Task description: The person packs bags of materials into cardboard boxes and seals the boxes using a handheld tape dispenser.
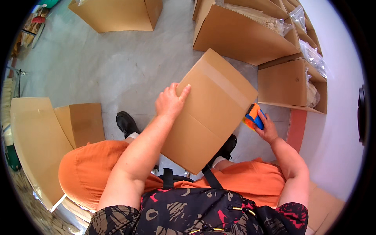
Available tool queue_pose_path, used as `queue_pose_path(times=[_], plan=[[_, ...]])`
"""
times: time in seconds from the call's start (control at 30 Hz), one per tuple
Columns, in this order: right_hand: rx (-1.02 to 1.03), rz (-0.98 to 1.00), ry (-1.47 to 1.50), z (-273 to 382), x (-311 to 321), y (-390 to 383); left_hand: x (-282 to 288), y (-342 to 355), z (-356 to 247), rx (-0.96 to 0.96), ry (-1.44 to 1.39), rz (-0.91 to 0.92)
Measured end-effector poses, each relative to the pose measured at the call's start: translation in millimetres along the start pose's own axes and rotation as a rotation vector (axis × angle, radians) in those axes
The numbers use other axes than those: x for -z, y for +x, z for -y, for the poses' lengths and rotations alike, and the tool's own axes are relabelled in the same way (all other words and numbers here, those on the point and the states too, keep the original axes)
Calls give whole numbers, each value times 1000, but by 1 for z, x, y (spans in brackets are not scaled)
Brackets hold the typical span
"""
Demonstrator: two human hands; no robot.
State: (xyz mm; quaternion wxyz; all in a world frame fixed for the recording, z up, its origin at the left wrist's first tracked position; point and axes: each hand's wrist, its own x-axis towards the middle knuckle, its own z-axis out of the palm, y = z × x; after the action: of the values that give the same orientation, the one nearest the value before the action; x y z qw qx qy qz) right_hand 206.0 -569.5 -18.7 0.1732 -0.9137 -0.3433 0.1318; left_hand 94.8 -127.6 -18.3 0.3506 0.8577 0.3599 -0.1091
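A closed cardboard box (207, 117) stands tilted in front of my knees, with a strip of tape (225, 82) running along its upper face. My left hand (170, 100) grips the box's left edge, thumb lying over the face and fingers around the side. At the box's right edge, my right hand (268, 127) is wrapped around an orange and blue handheld tape dispenser (253, 115). The dispenser's front end is close to the cardboard; I cannot tell whether it touches.
Large open cartons (239, 37) with clear plastic bags stand along the right wall. Another carton (121, 15) sits at the far left. Flattened or open cardboard (39, 141) leans by my left knee. Both black shoes (127, 123) rest on the grey floor (102, 74).
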Motion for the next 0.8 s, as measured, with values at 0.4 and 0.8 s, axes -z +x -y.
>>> queue_pose_path(times=[0.4, 0.8], plan=[[192, 114, -213, 254, 123, 232, 97, 151, 91, -185, -81, -49], [68, 597, -514, 389, 92, 389, 108, 77, 27, -134, 490, -331]])
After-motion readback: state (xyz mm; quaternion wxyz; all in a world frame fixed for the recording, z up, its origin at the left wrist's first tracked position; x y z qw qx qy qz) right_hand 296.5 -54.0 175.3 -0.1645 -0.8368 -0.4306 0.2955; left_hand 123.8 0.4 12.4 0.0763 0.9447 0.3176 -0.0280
